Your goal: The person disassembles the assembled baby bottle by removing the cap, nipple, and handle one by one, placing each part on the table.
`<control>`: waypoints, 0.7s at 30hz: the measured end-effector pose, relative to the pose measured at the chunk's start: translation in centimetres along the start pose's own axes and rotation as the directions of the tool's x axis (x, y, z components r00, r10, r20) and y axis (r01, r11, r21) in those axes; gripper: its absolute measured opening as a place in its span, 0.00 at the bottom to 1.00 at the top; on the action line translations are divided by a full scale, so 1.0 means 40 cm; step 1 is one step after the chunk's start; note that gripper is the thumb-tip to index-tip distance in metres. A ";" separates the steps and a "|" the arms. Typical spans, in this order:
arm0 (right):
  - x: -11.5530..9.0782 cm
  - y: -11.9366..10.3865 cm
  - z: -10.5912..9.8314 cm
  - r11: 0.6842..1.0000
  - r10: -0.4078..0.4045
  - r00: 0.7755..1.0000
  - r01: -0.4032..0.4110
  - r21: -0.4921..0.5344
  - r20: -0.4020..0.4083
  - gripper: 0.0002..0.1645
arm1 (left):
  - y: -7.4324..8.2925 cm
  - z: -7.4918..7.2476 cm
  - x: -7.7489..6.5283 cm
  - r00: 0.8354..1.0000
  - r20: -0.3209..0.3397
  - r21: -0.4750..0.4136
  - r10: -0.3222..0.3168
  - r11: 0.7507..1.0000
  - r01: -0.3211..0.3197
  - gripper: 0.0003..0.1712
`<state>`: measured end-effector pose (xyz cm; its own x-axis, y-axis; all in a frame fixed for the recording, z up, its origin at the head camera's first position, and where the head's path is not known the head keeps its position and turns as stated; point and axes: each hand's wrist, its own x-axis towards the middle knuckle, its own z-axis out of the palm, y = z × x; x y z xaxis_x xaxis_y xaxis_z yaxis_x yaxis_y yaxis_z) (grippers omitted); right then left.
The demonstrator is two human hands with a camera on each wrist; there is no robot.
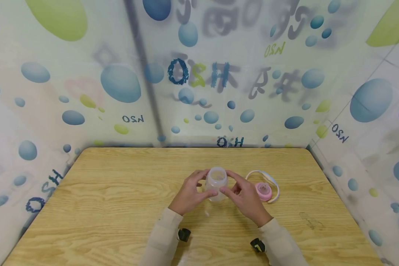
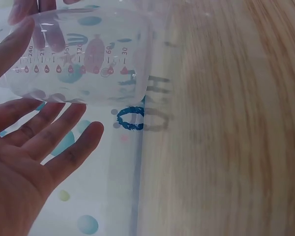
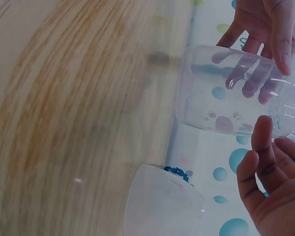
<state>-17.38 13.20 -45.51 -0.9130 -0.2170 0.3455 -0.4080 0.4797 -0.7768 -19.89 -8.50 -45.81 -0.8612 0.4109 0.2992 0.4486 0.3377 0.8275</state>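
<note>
A clear baby bottle [image 1: 217, 183] stands upright between the two hands on the table, its wide mouth uncovered and facing up. Red measuring marks [image 2: 83, 69] run along its side in the left wrist view. My left hand [image 1: 193, 192] holds the bottle from the left, thumb in front and fingers curving round behind. From the other side my right hand [image 1: 246, 195] grips it, its thumb near the left one. Right of that hand lies a pink collar with a clear teat [image 1: 263, 191], partly ringed by a white curved strap [image 1: 277, 187].
A translucent curved piece [image 3: 162, 201] stands on the table, low in the right wrist view. The wood-grain table [image 1: 119, 195] reaches back to a printed curtain [image 1: 199, 111], which also hangs along both sides. Each wrist carries a small dark camera, such as the left camera [image 1: 184, 234].
</note>
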 end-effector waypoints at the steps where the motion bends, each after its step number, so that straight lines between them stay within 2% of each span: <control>1: 0.000 -0.001 0.000 1.000 0.005 1.000 -0.005 -0.001 0.004 0.34 | -0.002 0.000 0.000 1.000 0.004 0.000 -0.001 1.000 0.001 0.39; 12: 0.001 0.001 0.004 0.999 0.018 1.000 -0.017 -0.026 0.006 0.35 | -0.008 0.002 0.002 0.999 0.029 0.003 -0.015 1.000 0.015 0.40; 21: 0.000 0.011 0.010 0.998 0.062 0.998 -0.061 -0.030 0.021 0.35 | -0.011 0.002 0.000 0.998 0.050 0.020 -0.037 0.999 0.036 0.40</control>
<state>-17.56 13.09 -46.06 -0.9363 -0.2042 0.2856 -0.3510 0.5174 -0.7805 -20.06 -8.59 -46.19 -0.8640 0.4404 0.2441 0.4222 0.3694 0.8278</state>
